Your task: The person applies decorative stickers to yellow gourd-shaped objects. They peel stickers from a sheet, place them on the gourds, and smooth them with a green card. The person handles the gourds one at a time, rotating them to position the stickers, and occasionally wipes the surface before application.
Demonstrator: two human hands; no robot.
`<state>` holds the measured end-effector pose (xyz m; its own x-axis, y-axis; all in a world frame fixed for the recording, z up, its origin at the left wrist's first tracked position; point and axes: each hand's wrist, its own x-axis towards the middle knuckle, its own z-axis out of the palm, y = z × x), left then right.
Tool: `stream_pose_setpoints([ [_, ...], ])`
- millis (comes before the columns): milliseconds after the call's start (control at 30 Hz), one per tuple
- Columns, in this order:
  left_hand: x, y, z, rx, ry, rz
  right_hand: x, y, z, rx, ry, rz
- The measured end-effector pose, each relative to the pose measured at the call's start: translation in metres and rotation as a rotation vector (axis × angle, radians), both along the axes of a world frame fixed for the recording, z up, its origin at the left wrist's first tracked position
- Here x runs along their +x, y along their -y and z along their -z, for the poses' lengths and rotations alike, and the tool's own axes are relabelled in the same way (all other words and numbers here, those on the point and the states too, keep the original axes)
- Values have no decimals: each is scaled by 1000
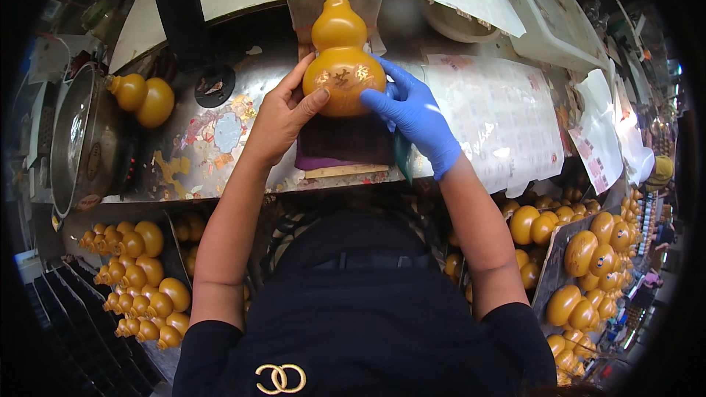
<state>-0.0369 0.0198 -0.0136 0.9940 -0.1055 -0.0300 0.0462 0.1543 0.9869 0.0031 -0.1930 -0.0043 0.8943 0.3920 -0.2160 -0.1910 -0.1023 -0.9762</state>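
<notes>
Gourd [340,51], its lower bulb [340,101] clasped between left hand [285,119] and gloved right hand [413,114], wants even pressure, thumbs [318,98] clear of its markings [340,79].

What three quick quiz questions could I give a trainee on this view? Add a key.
1. Which hand wears the blue glove?
2. True or false: only one hand touches the central yellow gourd-shaped bottle.
3. Multiple choice: the black phone-like device is A) to the left or B) to the right of that bottle?
Key: 1. The right hand. 2. False; the left hand touches it too. 3. A.
</notes>
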Motion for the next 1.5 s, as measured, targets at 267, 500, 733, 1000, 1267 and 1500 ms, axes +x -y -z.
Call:
stream_pose_setpoints([
  [267,2,-1,3,0,-8,-3,1,-2,0,-16,-14,11],
  [500,3,-3,3,-44,-26,6,0,-3,0,-15,-4,22],
  [733,3,-4,5,-22,-10,10,-28,8,3,465,-69,470],
  [1000,2,1,1,19,12,33,-71,-34,-8,-13,549,332],
  [1267,0,4,-5,44,-5,39,-62,-24,17,27,424,517],
  [1500,0,2,-4,57,-6,46,-59,-11,21,186,184,549],
])
